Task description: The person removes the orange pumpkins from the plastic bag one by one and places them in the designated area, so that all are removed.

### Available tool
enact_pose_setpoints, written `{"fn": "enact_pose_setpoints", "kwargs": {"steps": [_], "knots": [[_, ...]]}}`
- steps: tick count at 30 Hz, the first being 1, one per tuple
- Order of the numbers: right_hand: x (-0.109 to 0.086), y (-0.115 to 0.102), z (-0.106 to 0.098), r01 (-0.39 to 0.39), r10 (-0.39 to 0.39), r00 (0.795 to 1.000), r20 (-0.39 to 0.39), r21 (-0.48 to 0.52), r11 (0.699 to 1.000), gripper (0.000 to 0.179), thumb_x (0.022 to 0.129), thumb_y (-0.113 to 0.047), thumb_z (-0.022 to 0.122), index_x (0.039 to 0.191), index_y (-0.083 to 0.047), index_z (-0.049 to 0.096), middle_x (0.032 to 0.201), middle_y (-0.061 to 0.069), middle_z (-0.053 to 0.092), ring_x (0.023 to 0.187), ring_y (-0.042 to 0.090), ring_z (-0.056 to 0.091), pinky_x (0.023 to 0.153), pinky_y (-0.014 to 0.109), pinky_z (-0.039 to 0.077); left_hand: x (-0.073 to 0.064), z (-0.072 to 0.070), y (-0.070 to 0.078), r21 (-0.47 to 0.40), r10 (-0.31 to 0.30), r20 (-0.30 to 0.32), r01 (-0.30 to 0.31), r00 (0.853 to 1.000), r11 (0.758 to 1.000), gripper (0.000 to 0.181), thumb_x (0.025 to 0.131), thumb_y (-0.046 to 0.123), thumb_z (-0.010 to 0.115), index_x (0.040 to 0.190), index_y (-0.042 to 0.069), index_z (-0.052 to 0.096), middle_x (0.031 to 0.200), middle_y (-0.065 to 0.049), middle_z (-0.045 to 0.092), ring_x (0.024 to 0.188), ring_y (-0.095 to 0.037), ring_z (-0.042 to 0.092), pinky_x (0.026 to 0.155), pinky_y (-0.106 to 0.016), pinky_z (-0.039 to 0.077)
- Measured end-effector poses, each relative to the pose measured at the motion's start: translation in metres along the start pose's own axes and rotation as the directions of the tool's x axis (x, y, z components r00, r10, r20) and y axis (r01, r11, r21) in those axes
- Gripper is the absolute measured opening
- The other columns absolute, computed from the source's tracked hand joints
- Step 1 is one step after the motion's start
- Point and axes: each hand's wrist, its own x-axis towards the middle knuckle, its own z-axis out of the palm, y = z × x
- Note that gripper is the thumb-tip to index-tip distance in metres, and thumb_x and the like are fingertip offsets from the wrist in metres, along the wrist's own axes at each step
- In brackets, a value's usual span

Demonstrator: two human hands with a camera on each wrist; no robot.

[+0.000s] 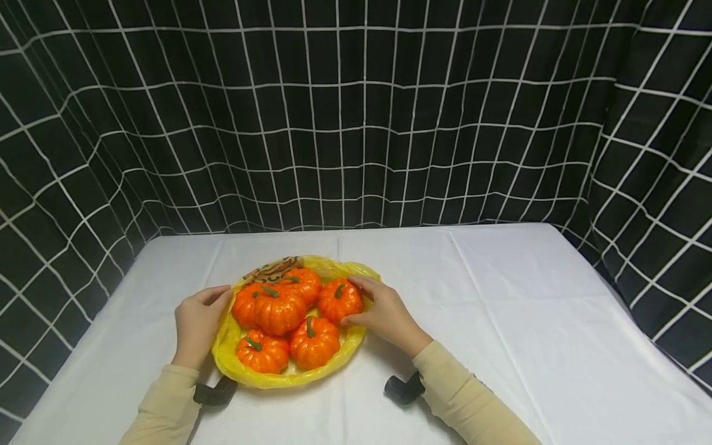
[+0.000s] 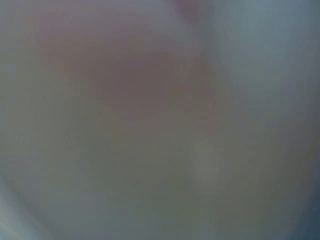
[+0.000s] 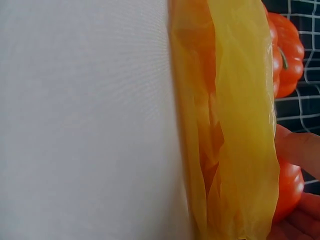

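In the head view a yellow plastic bag point(image 1: 267, 378) lies with its mouth spread and rim rolled down, several small orange pumpkins point(image 1: 280, 312) with green stems inside. My left hand point(image 1: 194, 327) holds the bag's left rim; its fingertips are partly hidden there. At the bag's right side my right hand point(image 1: 392, 316) grips the rightmost pumpkin point(image 1: 336, 303), thumb on the near side and fingers on the far side. The right wrist view shows the folded bag wall point(image 3: 245, 125) and that pumpkin point(image 3: 289, 187) between thumb and fingers. The left wrist view is too blurred to read.
A white cloth point(image 1: 473, 346) with faint creases covers the table. Dark curtains with a white grid point(image 1: 384, 111) rise behind the table and on both sides. A black wrist mount point(image 1: 404, 389) sits below each hand, beside the beige sleeves point(image 1: 467, 395).
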Motion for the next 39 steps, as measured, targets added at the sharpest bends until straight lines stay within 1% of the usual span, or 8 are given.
{"fn": "enact_pose_setpoints", "kwargs": {"steps": [9, 12, 18, 23, 28, 33, 39], "knots": [[-0.001, -0.009, -0.001, -0.003, 0.004, 1.000, -0.025, 0.048, 0.999, 0.074, 0.072, -0.008, 0.088, 0.139, -0.004, 0.056, 0.142, 0.014, 0.058, 0.132, 0.032, 0.055, 0.109, 0.043, 0.047, 0.000, -0.003, 0.000, 0.010, 0.002, -0.015, -0.002, 1.000, 1.000, 0.031, 0.097, 0.021, 0.062, 0.116, -0.002, 0.071, 0.117, -0.023, 0.070, 0.117, -0.038, 0.064, 0.101, -0.048, 0.052], [-0.001, -0.011, -0.004, -0.011, 0.014, 1.000, -0.025, 0.092, 0.996, 0.075, 0.072, -0.007, 0.087, 0.140, -0.003, 0.055, 0.145, 0.015, 0.055, 0.134, 0.032, 0.053, 0.108, 0.041, 0.047, 0.002, -0.003, 0.000, -0.004, -0.001, -0.019, 0.001, 1.000, 1.000, 0.031, 0.097, 0.021, 0.063, 0.115, -0.002, 0.071, 0.117, -0.024, 0.070, 0.118, -0.038, 0.063, 0.102, -0.048, 0.051], [-0.005, -0.015, -0.015, -0.016, 0.025, 0.999, -0.044, 0.193, 0.981, 0.075, 0.074, -0.006, 0.086, 0.141, -0.002, 0.053, 0.149, 0.015, 0.051, 0.140, 0.031, 0.047, 0.110, 0.039, 0.044, 0.005, 0.000, 0.000, -0.027, -0.019, 0.019, 0.020, 1.000, 0.999, 0.033, 0.097, 0.022, 0.062, 0.118, -0.002, 0.070, 0.120, -0.023, 0.070, 0.121, -0.036, 0.062, 0.104, -0.047, 0.050], [-0.013, -0.017, -0.026, 0.018, 0.003, 0.997, -0.082, 0.248, 0.969, 0.074, 0.074, -0.005, 0.085, 0.140, -0.001, 0.054, 0.147, 0.015, 0.053, 0.140, 0.030, 0.047, 0.109, 0.035, 0.044, 0.006, 0.004, -0.003, -0.033, -0.017, 0.035, 0.019, 0.999, 0.999, 0.033, 0.097, 0.025, 0.064, 0.118, 0.000, 0.071, 0.121, -0.022, 0.070, 0.122, -0.035, 0.061, 0.105, -0.046, 0.049], [-0.016, -0.016, -0.035, 0.056, -0.027, 0.993, -0.114, 0.260, 0.964, 0.073, 0.073, -0.002, 0.086, 0.139, 0.001, 0.054, 0.145, 0.017, 0.054, 0.139, 0.031, 0.048, 0.108, 0.032, 0.044, 0.006, 0.001, -0.002, -0.020, -0.028, 0.038, 0.029, 0.999, 0.999, 0.035, 0.097, 0.026, 0.063, 0.120, 0.001, 0.070, 0.122, -0.021, 0.069, 0.123, -0.035, 0.060, 0.107, -0.047, 0.047], [-0.020, -0.013, -0.047, 0.055, -0.019, 0.990, -0.139, 0.260, 0.964, 0.075, 0.072, -0.001, 0.086, 0.139, 0.002, 0.053, 0.146, 0.018, 0.053, 0.139, 0.031, 0.048, 0.108, 0.030, 0.044, 0.005, -0.003, -0.001, -0.016, -0.031, 0.029, 0.031, 0.999, 0.999, 0.035, 0.097, 0.025, 0.062, 0.120, 0.000, 0.070, 0.123, -0.022, 0.069, 0.124, -0.036, 0.059, 0.108, -0.048, 0.047], [-0.029, -0.002, -0.062, 0.045, -0.009, 0.988, -0.157, 0.230, 0.972, 0.076, 0.072, -0.001, 0.086, 0.140, 0.004, 0.052, 0.146, 0.019, 0.052, 0.139, 0.032, 0.047, 0.107, 0.028, 0.043, 0.002, -0.003, -0.004, -0.015, -0.035, 0.021, 0.036, 0.999, 0.999, 0.034, 0.097, 0.025, 0.062, 0.120, -0.001, 0.070, 0.122, -0.023, 0.069, 0.123, -0.036, 0.060, 0.107, -0.047, 0.047]]}}
